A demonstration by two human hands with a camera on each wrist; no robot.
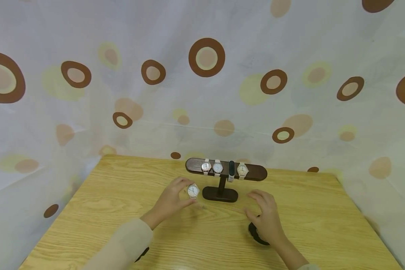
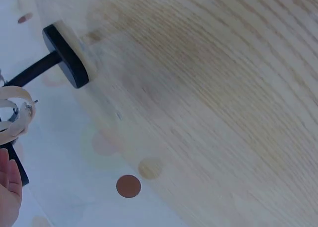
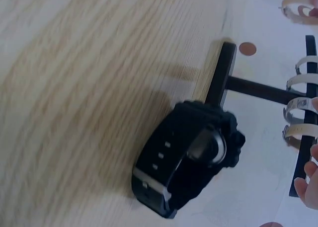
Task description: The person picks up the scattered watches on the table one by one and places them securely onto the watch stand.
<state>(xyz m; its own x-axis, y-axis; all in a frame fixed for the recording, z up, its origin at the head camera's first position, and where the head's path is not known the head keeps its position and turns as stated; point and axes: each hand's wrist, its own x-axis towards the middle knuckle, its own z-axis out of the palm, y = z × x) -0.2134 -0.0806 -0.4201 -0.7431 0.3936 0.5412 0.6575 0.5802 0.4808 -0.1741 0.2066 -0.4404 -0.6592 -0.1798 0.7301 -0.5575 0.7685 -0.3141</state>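
In the head view my left hand (image 1: 172,198) grips a white-strapped watch (image 1: 193,191) with a round white dial, left of the stand. Its pale strap loop (image 2: 31,113) shows in the left wrist view. My right hand (image 1: 268,219) is right of the stand, thumb and fingers curved apart with nothing between them. The dark watch stand (image 1: 258,172) bears a small pale-strapped watch (image 1: 206,166), a white watch (image 1: 217,167), a dark-screened band (image 1: 231,168) and a cream watch (image 1: 242,170). A black watch (image 3: 154,172) lies on the table, partly hidden by the right hand in the head view.
The wooden table (image 1: 202,240) meets a white cloth backdrop (image 1: 175,93) with brown and yellow circles behind and at both sides. The stand's base (image 1: 219,194) sits near mid-table. A small black object (image 1: 141,254) shows beside the left sleeve, mostly hidden.
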